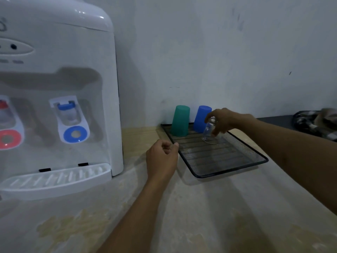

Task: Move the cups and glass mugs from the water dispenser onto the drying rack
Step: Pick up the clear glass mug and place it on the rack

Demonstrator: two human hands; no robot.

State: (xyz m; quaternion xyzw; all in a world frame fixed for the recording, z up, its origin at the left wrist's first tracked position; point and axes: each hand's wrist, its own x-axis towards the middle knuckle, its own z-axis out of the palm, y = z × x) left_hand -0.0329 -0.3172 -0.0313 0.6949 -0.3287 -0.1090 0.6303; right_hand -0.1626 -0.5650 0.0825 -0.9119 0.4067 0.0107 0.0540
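Observation:
A white water dispenser (pixel 58 88) fills the left side, its drip tray (pixel 56 178) bare. To its right lies a black mesh drying rack (pixel 218 161). A green cup (pixel 180 120) and a blue cup (pixel 201 118) stand upside down at the rack's far end. My right hand (pixel 226 119) grips a clear glass mug (pixel 209 132), tilted mouth-down just above the rack in front of the blue cup. My left hand (pixel 162 157) rests on the counter by the rack's left rim, fingers curled and holding nothing.
The beige counter (pixel 182 216) runs from the dispenser to the front. A plain wall (pixel 218 52) stands right behind the rack. A dark checked cloth (pixel 315 123) lies at the far right on a darker surface.

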